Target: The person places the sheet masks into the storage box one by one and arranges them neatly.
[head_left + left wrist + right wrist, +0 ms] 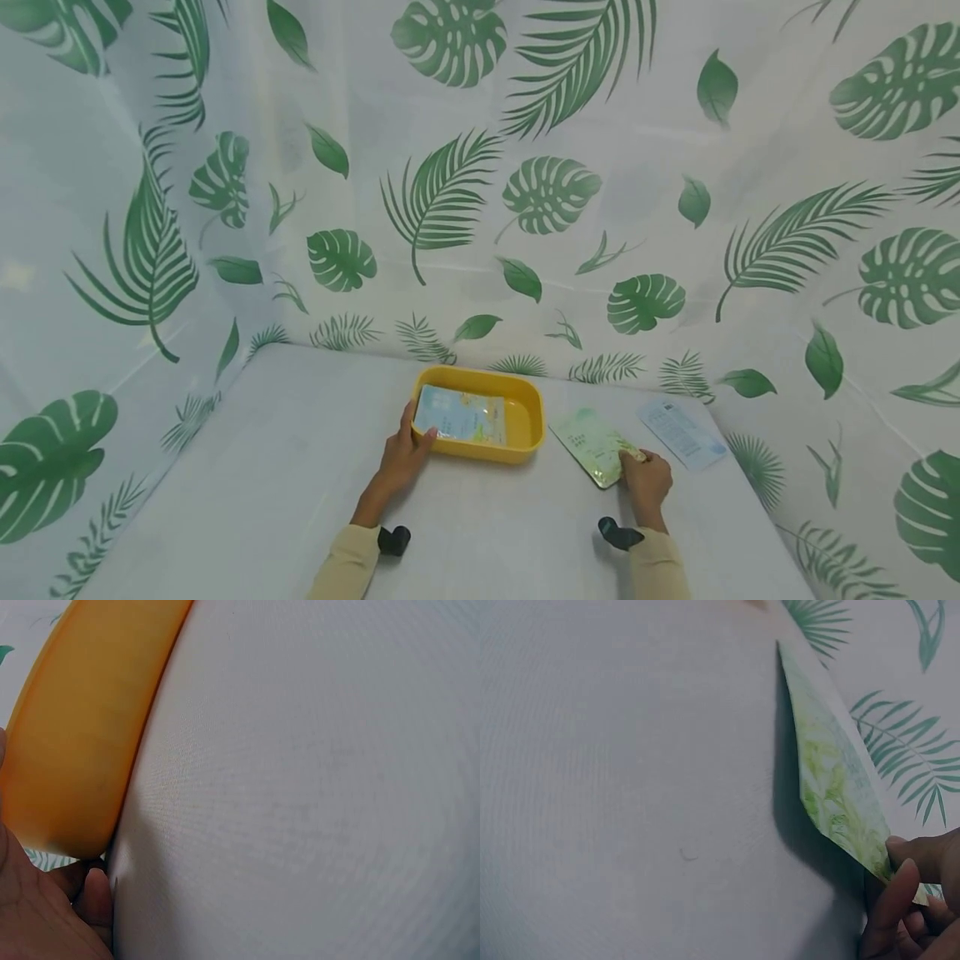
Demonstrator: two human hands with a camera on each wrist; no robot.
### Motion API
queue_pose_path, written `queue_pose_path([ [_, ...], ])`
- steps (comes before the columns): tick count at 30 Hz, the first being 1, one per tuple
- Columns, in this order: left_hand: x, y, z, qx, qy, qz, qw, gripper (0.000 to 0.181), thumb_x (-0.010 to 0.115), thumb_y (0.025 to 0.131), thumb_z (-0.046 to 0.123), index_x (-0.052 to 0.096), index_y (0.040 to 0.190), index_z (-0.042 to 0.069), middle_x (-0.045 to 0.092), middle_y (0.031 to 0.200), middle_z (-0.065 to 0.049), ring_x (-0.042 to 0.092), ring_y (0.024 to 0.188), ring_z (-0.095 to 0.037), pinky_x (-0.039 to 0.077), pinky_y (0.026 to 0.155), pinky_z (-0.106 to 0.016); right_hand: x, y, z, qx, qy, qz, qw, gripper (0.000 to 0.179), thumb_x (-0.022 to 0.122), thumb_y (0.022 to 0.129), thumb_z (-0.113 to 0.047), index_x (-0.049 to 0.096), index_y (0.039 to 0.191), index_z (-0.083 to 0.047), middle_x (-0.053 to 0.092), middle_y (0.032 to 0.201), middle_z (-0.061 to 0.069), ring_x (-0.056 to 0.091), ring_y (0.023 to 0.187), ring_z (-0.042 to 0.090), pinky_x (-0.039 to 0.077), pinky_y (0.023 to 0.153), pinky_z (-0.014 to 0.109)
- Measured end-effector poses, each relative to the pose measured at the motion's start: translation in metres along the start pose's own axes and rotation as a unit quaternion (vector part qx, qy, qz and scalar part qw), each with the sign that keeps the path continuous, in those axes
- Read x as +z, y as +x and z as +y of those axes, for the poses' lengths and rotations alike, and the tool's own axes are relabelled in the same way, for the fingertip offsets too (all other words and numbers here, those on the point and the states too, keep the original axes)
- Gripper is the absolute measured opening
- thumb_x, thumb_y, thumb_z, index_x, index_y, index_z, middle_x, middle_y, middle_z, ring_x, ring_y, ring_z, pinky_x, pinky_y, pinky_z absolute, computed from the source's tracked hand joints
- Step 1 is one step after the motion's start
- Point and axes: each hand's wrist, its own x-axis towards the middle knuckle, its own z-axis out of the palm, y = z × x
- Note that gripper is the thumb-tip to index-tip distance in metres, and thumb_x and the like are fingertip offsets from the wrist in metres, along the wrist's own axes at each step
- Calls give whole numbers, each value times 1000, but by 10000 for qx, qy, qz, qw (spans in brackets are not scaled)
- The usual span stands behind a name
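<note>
A yellow oblong tray (pixel 525 423) stands near the back of the white table. My left hand (pixel 403 458) grips its left end, with the thumb at the rim and the fingers along the outer side. Inside the tray lies a flat light-blue packet (pixel 459 414), toward the left. To the right of the tray, my right hand (pixel 649 483) pinches a flat green packet (pixel 587 440) by its near right corner. The right wrist view shows this green packet (pixel 829 776) tilted over the table, casting a shadow, with thumb and fingers on its corner.
A pale blue-white packet (pixel 684 435) lies flat on the table (pixel 480 533) beyond my right hand, near the right edge. Leaf-printed white sheeting (pixel 465 192) rises behind the table and at its sides.
</note>
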Motion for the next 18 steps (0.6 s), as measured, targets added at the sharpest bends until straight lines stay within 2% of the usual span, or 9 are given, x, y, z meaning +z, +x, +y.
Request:
queue_pose_path([
  [8,0,0,-2,136,-41,56,9999,74,50,100,41,14,155,8,41,145,-35,46,127,-53,37,103,-61,-3,-1,4,71,126,-4,9999,45,54,95,-19,53,123,16,57,115,34,54,102,41,46,81,45],
  [11,1,1,-2,228,8,101,9997,75,48,100,45,14,155,7,42,143,-36,47,125,-54,38,101,-61,-4,2,9,65,42,-39,10000,49,51,97,-23,49,127,15,58,111,32,60,88,36,47,69,38],
  [15,0,1,0,235,10,131,9996,75,48,100,45,14,154,6,42,143,-36,48,123,-55,39,100,-62,-8,5,12,262,314,-469,9981,61,56,97,-31,39,138,11,55,114,26,55,62,14,43,55,24],
  [18,0,1,0,139,31,100,9998,73,49,100,41,14,155,7,42,144,-35,47,125,-54,38,102,-61,-11,6,13,457,569,-842,9938,73,63,93,-34,32,144,9,51,122,21,49,63,5,42,55,19],
])
